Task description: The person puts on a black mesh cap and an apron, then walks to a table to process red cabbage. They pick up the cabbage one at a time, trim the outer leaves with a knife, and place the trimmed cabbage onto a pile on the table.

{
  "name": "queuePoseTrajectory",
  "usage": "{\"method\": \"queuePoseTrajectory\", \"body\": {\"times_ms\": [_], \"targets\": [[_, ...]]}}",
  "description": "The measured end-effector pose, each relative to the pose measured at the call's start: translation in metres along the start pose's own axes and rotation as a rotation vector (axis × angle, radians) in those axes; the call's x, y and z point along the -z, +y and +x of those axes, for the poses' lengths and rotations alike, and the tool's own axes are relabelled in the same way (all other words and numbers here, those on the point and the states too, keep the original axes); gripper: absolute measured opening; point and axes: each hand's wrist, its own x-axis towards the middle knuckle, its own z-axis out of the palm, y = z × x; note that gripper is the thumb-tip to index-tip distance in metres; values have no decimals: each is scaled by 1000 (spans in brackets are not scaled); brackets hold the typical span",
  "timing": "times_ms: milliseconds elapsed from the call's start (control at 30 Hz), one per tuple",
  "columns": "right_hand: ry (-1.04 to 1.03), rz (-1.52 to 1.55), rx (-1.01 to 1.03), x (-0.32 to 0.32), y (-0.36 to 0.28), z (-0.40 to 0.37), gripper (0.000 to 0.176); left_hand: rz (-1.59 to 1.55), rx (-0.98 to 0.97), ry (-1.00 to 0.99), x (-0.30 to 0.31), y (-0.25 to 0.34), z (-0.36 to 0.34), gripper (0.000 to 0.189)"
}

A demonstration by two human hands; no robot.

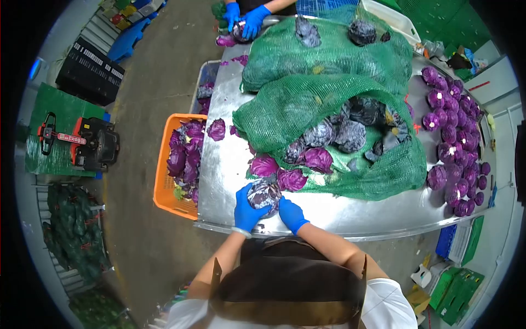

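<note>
A red cabbage [264,195] with pale-streaked outer leaves is held just above the metal table's near edge, between my two blue-gloved hands. My left hand [249,210] wraps round its left and lower side, fingers closed on it. On the right side, my right hand [292,214] is closed against the cabbage's edge; its fingertips are partly hidden. Loose purple leaves [291,180] lie just beyond the cabbage. Behind them, an open green mesh sack [263,118] spills several dark, unpeeled cabbages [350,135] through its mouth.
An orange crate [162,183] of purple leaves stands left of the metal table [219,186]. Peeled cabbages [452,151] cover the table's right end. A second mesh sack [323,57] lies farther back. Across the table, another person's gloved hands [253,23] hold a cabbage.
</note>
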Motion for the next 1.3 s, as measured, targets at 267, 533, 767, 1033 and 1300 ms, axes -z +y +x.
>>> {"method": "queuePoseTrajectory", "body": {"times_ms": [267, 533, 767, 1033, 1300], "targets": [[-102, 25, -42, 33, 59, -69, 20, -321, 160, 52, 84, -45, -20, 87], [213, 463, 218, 78, -35, -27, 29, 6, 134, 105, 50, -29, -3, 105], [207, 517, 109, 57, -39, 5, 37, 21, -71, 29, 19, 1, -15, 97], [111, 373, -128, 30, -15, 56, 37, 184, -20, -116, 26, 14, -18, 91], [285, 381, -118, 40, 1, 57, 40, -83, -169, -301, 77, -38, -30, 91]]}}
